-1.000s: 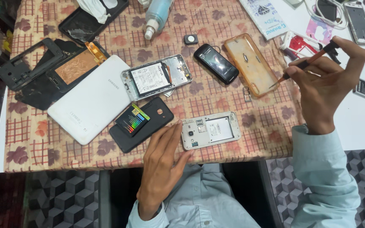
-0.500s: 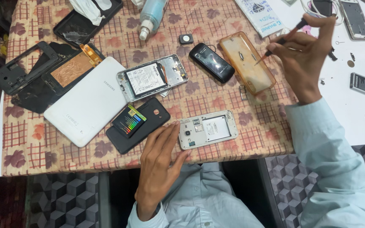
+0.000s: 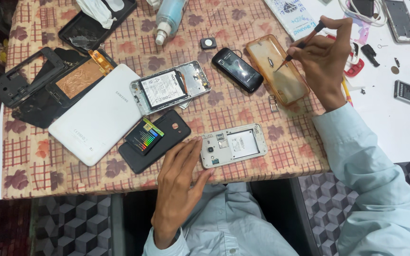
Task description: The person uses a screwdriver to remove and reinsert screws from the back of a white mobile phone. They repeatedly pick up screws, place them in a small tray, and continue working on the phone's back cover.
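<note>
Gripping a slim red-handled screwdriver pen-fashion, the right hand is closed around the shaft, its tip angled down into the amber transparent phone case, where a small metal piece, apparently a screw, lies; the case seems to serve as a parts tray.

Left hand: open, fingers spread, resting flat on the counter at its near edge, fingertips touching the left end of the opened white phone. That phone lies back-up, cover off, battery bay empty, just in front of the person; the touch looks meant to steady it.

Outward, by count:
- Phone bodies with backs open: two, the white one and a silver one with its battery still seated.
- Black candybar phone: one, face up, beside the amber case.
- Black back cover: one, with a loose battery bearing coloured stripes on top.
- White tablet: one, back up.
- Dark frames and a copper-shielded panel: stacked at far left, exact count unclear.
- SIM tray: one, by the amber case.
- Spray bottle: one, lying down at the far edge.
- Small square black part: one.
- Loose grey battery: one, well apart on the white surface to the right.
</note>
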